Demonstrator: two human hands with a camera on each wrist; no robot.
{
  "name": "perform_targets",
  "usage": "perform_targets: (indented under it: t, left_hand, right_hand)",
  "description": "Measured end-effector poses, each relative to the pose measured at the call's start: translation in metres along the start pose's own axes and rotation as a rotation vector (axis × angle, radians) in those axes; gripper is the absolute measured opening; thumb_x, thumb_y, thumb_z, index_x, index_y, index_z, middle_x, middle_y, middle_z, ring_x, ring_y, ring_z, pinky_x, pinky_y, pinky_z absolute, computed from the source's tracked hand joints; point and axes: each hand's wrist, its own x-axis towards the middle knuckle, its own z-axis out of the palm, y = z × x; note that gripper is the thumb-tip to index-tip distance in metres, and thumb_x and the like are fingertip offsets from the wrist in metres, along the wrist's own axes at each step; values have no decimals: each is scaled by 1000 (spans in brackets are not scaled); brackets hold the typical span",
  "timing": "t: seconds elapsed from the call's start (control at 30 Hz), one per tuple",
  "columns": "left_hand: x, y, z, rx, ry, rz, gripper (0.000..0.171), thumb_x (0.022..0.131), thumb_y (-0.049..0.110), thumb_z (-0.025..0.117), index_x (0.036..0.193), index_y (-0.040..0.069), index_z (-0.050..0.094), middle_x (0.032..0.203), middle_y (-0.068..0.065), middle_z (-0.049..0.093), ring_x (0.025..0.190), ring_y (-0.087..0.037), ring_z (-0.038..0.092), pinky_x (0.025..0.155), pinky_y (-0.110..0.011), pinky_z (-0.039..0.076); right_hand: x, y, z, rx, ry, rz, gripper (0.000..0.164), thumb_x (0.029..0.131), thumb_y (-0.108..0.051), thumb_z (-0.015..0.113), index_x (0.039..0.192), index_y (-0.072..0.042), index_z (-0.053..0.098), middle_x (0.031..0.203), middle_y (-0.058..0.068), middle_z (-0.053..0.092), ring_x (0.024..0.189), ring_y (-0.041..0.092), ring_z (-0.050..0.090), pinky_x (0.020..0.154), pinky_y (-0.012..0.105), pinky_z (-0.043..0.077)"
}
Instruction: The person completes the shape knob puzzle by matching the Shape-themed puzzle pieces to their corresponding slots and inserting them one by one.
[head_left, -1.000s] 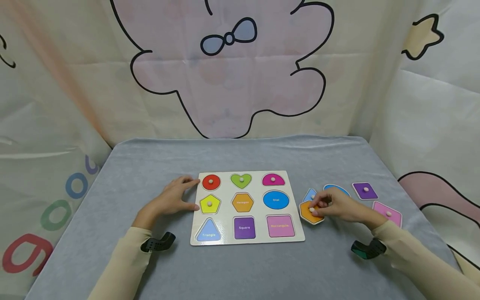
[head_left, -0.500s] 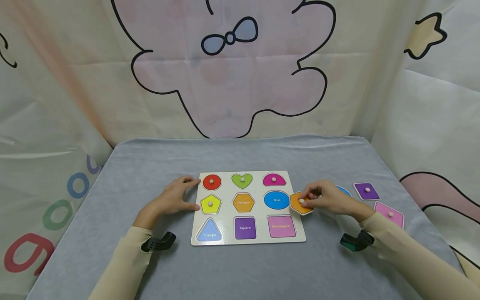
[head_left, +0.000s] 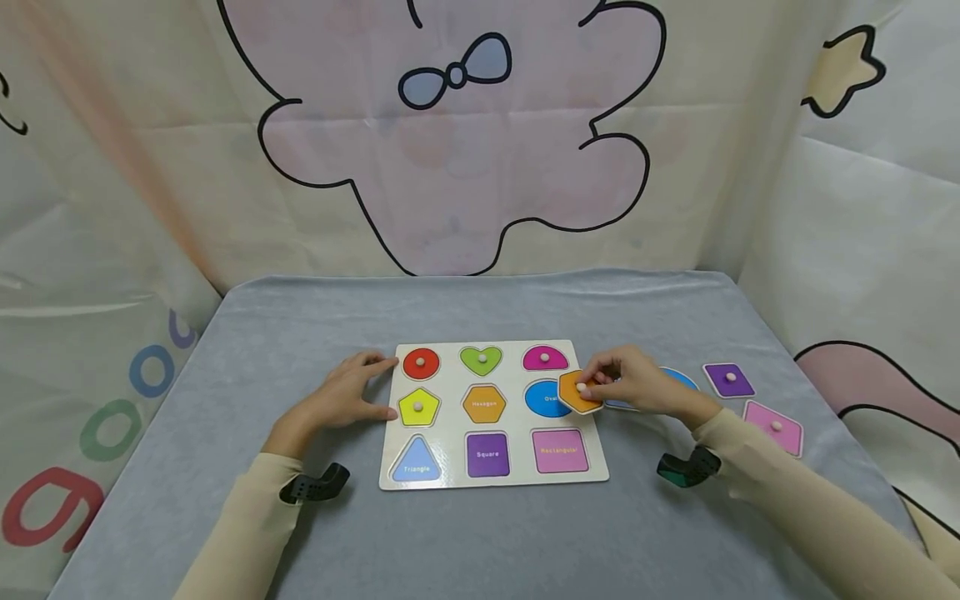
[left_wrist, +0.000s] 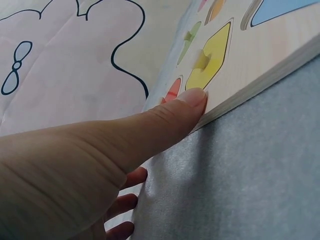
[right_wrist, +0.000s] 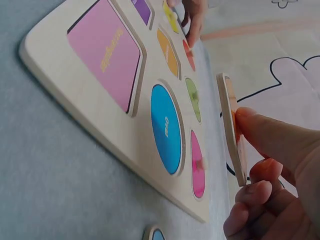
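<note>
A white shape puzzle board [head_left: 453, 442] lies on the cloth. My left hand [head_left: 337, 396] is at its left edge; in the left wrist view the straight thumb [left_wrist: 172, 117] presses the rim beside the yellow pentagon [left_wrist: 210, 60]. My right hand [head_left: 637, 383] pinches the orange hexagon piece [head_left: 572, 402] by its knob, overlapping the blue oval recess [head_left: 542, 398] in the head view. From the right wrist, the piece [right_wrist: 232, 135] stands tilted, seen edge-on, above the board. The orange hexagon recess [head_left: 483, 404] is in the board's middle.
Right of the board lie a purple square piece [head_left: 729, 380], a pink rectangle piece [head_left: 774, 428] and a blue oval piece [head_left: 678, 377], partly hidden by my right hand. A blue triangle piece [head_left: 621, 406] peeks out under that hand. Red circle [head_left: 421, 363], green heart and magenta half-circle pieces sit in the board's top row.
My right hand has carried the orange hexagon piece leftward from beside the board to over its right edge. My left hand has stayed at the left edge.
</note>
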Motion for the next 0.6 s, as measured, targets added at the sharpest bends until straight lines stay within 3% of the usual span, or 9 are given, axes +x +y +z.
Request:
perform_targets:
  t: [0.6]
  left_hand:
    - [-1, 0, 0, -1, 12, 14, 91, 79, 44, 85, 153, 11, 45, 147, -20, 46, 134, -40, 41, 112, -65, 32]
  right_hand:
    - [23, -15, 11, 76, 4, 4, 9, 89, -12, 78, 93, -4, 75, 74, 3, 50, 69, 13, 51, 59, 20, 41]
